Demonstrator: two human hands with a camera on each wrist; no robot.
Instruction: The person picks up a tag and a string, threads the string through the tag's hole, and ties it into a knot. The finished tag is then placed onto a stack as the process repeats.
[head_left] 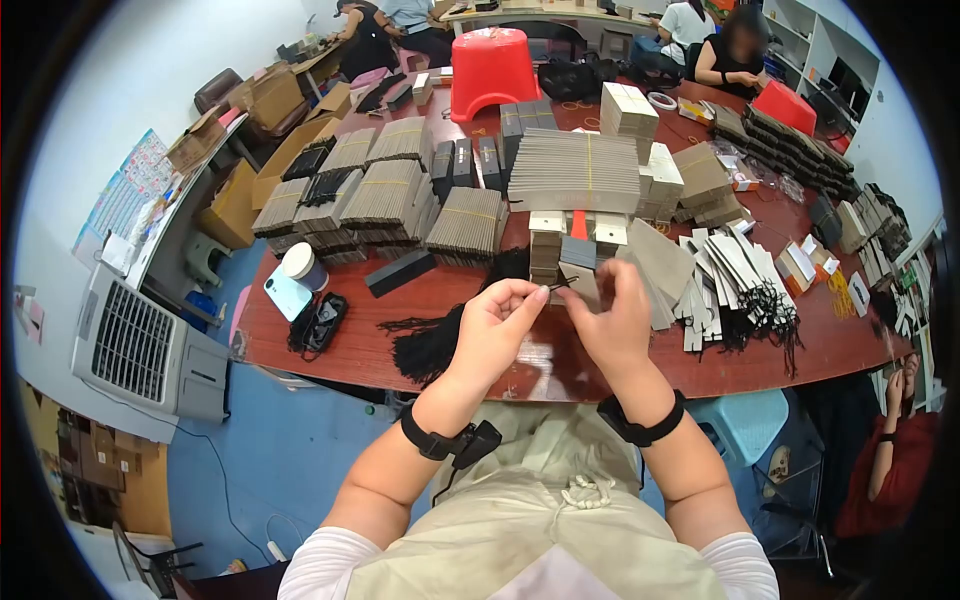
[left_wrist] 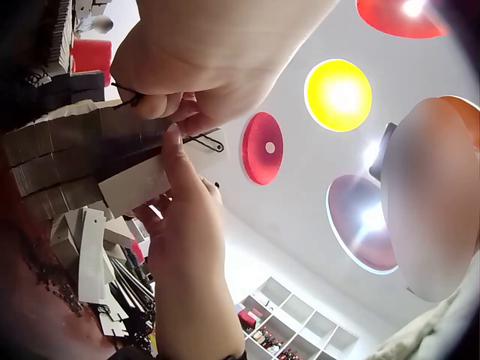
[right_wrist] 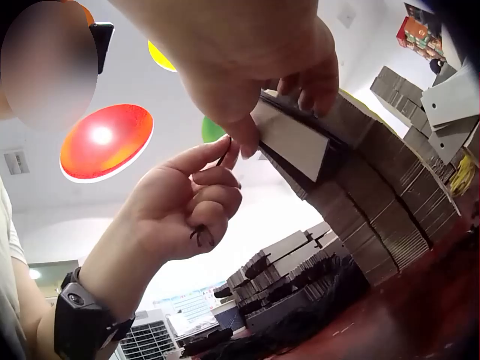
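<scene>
Both hands meet over the table's front edge in the head view. My left hand (head_left: 492,330) pinches a thin black cord (head_left: 562,283) between thumb and forefinger; a loop of the cord (left_wrist: 206,141) shows beside the fingertips in the left wrist view. My right hand (head_left: 615,325) grips a small flat pale box or folded card (right_wrist: 292,142), its thumb at the edge where the cord is. The thumb and fingers of the two hands are almost together. A dark bundle of black cords (head_left: 430,345) lies on the table left of my left hand.
Banded stacks of grey card pieces (head_left: 575,170) stand behind my hands, with more stacks (head_left: 385,195) at the left. White tags with black cords (head_left: 735,285) lie to the right. A phone (head_left: 288,293), a cup (head_left: 304,266) and a red stool (head_left: 493,70) are on the table.
</scene>
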